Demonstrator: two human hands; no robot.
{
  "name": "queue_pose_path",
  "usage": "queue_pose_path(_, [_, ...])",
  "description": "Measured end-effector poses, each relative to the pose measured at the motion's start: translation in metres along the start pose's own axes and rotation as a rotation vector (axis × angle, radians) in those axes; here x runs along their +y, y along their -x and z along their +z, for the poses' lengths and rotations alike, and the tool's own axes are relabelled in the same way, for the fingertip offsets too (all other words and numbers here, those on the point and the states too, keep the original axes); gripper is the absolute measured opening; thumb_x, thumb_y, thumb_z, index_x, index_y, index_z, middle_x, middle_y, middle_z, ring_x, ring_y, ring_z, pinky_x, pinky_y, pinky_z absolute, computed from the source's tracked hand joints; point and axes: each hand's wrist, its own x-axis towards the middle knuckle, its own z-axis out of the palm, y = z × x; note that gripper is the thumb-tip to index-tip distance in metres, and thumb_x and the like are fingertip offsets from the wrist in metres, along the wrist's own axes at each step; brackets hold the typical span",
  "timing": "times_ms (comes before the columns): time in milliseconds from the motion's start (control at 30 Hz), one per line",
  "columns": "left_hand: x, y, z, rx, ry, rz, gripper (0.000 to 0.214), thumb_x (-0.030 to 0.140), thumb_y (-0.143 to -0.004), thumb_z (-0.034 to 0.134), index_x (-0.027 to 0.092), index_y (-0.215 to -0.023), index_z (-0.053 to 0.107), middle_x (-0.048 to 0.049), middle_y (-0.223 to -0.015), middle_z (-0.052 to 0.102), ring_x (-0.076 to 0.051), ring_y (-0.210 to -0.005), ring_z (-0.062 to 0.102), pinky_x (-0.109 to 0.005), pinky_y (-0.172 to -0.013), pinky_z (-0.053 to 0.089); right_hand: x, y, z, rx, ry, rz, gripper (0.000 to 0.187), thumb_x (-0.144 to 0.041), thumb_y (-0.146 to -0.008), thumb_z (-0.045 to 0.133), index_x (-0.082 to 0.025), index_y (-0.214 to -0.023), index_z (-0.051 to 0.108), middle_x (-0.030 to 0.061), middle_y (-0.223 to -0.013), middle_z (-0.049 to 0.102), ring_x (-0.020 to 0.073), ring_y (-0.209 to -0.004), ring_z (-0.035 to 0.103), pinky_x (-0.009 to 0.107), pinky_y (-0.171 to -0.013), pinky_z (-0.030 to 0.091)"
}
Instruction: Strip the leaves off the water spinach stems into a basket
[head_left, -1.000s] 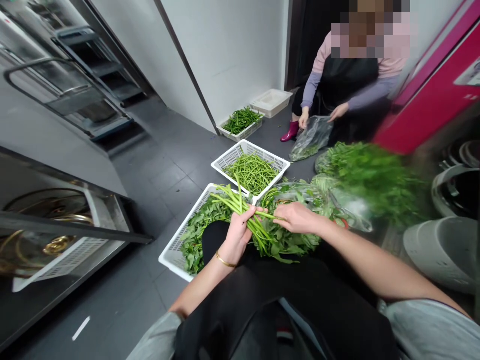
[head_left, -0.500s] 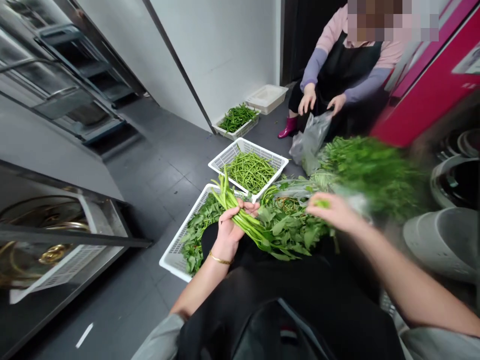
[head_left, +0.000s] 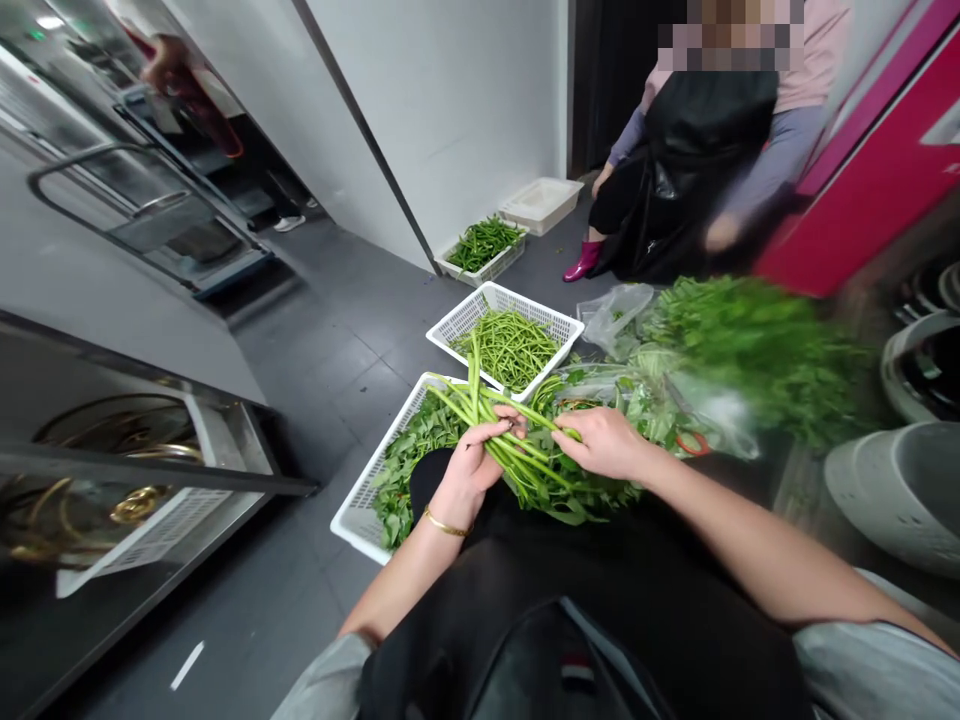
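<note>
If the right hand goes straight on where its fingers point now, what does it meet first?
Probably the bunch of green stems held by the left hand; the right hand pinches one stem there. Depth is uncertain.

Dark grey tiles cover the floor. A white wall rises behind it, crossed by a dark slanting strip, with a dark doorway just beside. A magenta panel stands at the right. A stainless steel counter and a metal rack line the left side. Pale grey tubs sit at the right edge.
</note>
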Motion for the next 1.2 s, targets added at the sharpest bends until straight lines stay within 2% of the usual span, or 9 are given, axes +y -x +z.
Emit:
queue_pose_path(233, [-0.01, -0.003, 0.01, -0.046, -0.114, 0.011, 0.027, 0.026, -0.065, 0.077, 0.012, -0.085, 0.066, 0.0013, -0.06, 0.055, -0.007, -0.05, 0.05, -0.02, -0.047, 0.043, 0.001, 0.003, 0.007, -0.22, -0.16, -0.033, 0.03, -0.033, -0.088, 0.047, -0.017, -0.064, 0.056, -0.0012, -0.057, 0.053, 0.0104, -0.053, 0.045, 0.023, -0.055, 0.03])
queue_pose_path(433, [-0.02, -0.012, 0.024, 0.072, -0.225, 0.161, 0.022, 0.021, -0.057, 0.08, 0.011, -0.069, 0.065, -0.0007, -0.057, 0.06, -0.009, -0.047, 0.053, -0.021, -0.047, 0.045, -0.003, -0.014, -0.008, -0.037, -0.031, 0.071, 0.026, -0.041, -0.083, 0.058, -0.017, -0.089, 0.066, 0.0067, -0.079, 0.067, 0.0172, -0.068, 0.057, 0.025, -0.058, 0.034])
queue_pose_path(567, [-0.014, -0.018, 0.025, 0.018, -0.294, 0.108, 0.021, 0.024, -0.059, 0.079, 0.011, -0.065, 0.063, -0.002, -0.052, 0.059, -0.011, -0.041, 0.053, -0.022, -0.042, 0.043, -0.016, -0.034, -0.025, -0.19, 0.117, -0.037, 0.019, -0.025, -0.083, 0.053, -0.016, -0.072, 0.065, 0.0058, -0.067, 0.063, 0.0136, -0.056, 0.05, 0.025, -0.052, 0.03])
queue_pose_path(700, [-0.009, -0.016, 0.02, -0.05, -0.435, 0.174, 0.018, 0.021, -0.061, 0.076, 0.012, -0.058, 0.061, -0.0009, -0.048, 0.056, -0.009, -0.038, 0.049, -0.021, -0.04, 0.04, -0.014, -0.053, -0.053, -0.383, 0.019, -0.048, 0.018, -0.017, -0.079, 0.052, -0.016, -0.064, 0.063, 0.0019, -0.059, 0.058, 0.0106, -0.05, 0.045, 0.026, -0.052, 0.031])
queue_pose_path(767, [-0.007, -0.015, 0.017, -0.079, -0.493, 0.152, 0.019, 0.02, -0.06, 0.075, 0.013, -0.054, 0.059, -0.0002, -0.046, 0.055, -0.008, -0.035, 0.047, -0.021, -0.037, 0.036, 0.004, -0.058, -0.071, -0.286, 0.001, 0.025, 0.016, -0.018, -0.078, 0.055, -0.017, -0.065, 0.063, 0.0008, -0.058, 0.057, 0.0111, -0.051, 0.046, 0.027, -0.054, 0.034])
queue_pose_path(900, [0.007, -0.016, 0.006, -0.046, -0.331, 0.157, 0.019, 0.026, -0.064, 0.072, 0.014, -0.057, 0.059, 0.0032, -0.041, 0.047, -0.006, -0.035, 0.042, -0.02, -0.038, 0.034, 0.061, -0.039, -0.091, 0.14, 0.034, 0.135, 0.014, -0.027, -0.075, 0.063, -0.019, -0.063, 0.063, -0.0009, -0.053, 0.052, 0.0124, -0.053, 0.047, 0.027, -0.055, 0.035])
queue_pose_path(1000, [0.024, -0.021, -0.003, 0.074, -0.074, 0.22, 0.018, 0.029, -0.065, 0.069, 0.015, -0.063, 0.058, 0.0068, -0.041, 0.041, -0.003, -0.034, 0.034, -0.018, -0.037, 0.03, 0.089, -0.003, -0.079, 0.056, -0.026, 0.125, 0.015, -0.032, -0.072, 0.067, -0.021, -0.062, 0.065, -0.0013, -0.048, 0.054, 0.0119, -0.044, 0.045, 0.027, -0.048, 0.035])
queue_pose_path(1100, [0.033, -0.026, -0.006, 0.16, 0.058, 0.258, 0.015, 0.025, -0.068, 0.067, 0.014, -0.067, 0.057, 0.0053, -0.052, 0.048, -0.001, -0.035, 0.032, -0.017, -0.037, 0.027, 0.076, 0.023, -0.059, 0.117, -0.056, 0.114, 0.014, -0.033, -0.072, 0.069, -0.022, -0.064, 0.067, 0.0017, -0.053, 0.061, 0.0149, -0.047, 0.051, 0.031, -0.051, 0.041])
queue_pose_path(1200, [0.027, -0.028, 0.001, 0.15, 0.046, 0.251, 0.012, 0.023, -0.069, 0.066, 0.013, -0.071, 0.06, 0.0034, -0.057, 0.053, -0.001, -0.036, 0.035, -0.017, -0.039, 0.03, 0.032, 0.017, -0.045, 0.215, -0.103, 0.049, 0.022, -0.036, -0.084, 0.056, -0.022, -0.093, 0.07, 0.0049, -0.087, 0.072, 0.0197, -0.075, 0.064, 0.033, -0.07, 0.047])
